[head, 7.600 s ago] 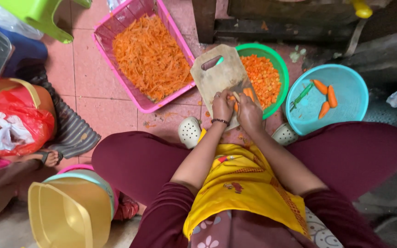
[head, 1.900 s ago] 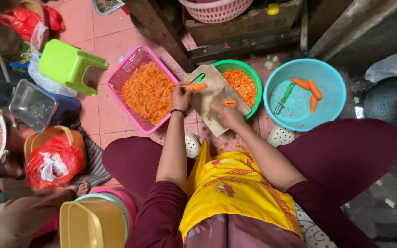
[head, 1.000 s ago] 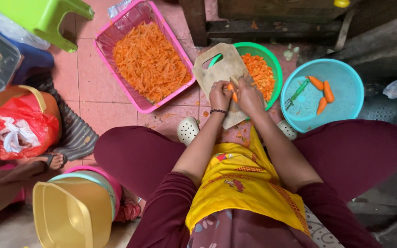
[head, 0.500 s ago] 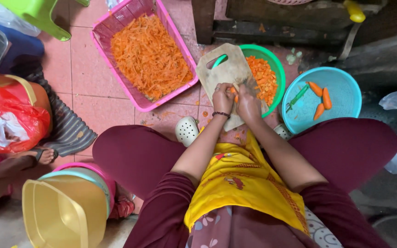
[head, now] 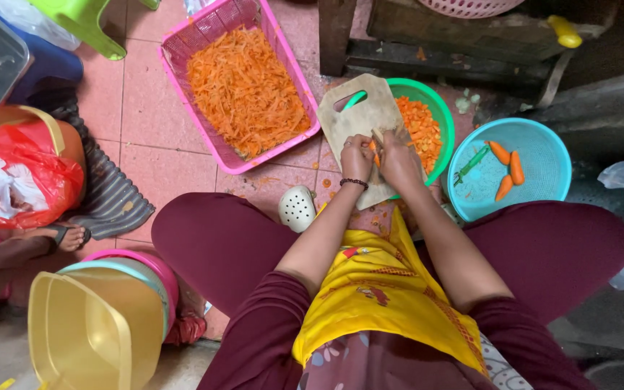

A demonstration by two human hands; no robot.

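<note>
A pale wooden cutting board (head: 355, 115) lies on the floor in front of my knees, partly over a green bowl (head: 438, 115) of chopped carrot. My left hand (head: 356, 157) presses a small carrot piece (head: 373, 148) onto the board's near end. My right hand (head: 400, 157) is closed right beside it, apparently on a knife whose narrow blade (head: 378, 136) pokes out above the fingers. Both hands touch over the carrot.
A pink basket (head: 182, 54) of shredded carrot stands at the upper left. At the right, a teal basin (head: 543, 155) holds three whole carrots and a green peeler. A white clog (head: 297, 208), yellow bucket (head: 84, 332), red bag (head: 16, 180) and another person's sandalled foot (head: 66, 235) are nearby.
About two seconds ago my left hand was stretched to the board's far edge. It has come back, and both hands now work close together on the board's near end.
</note>
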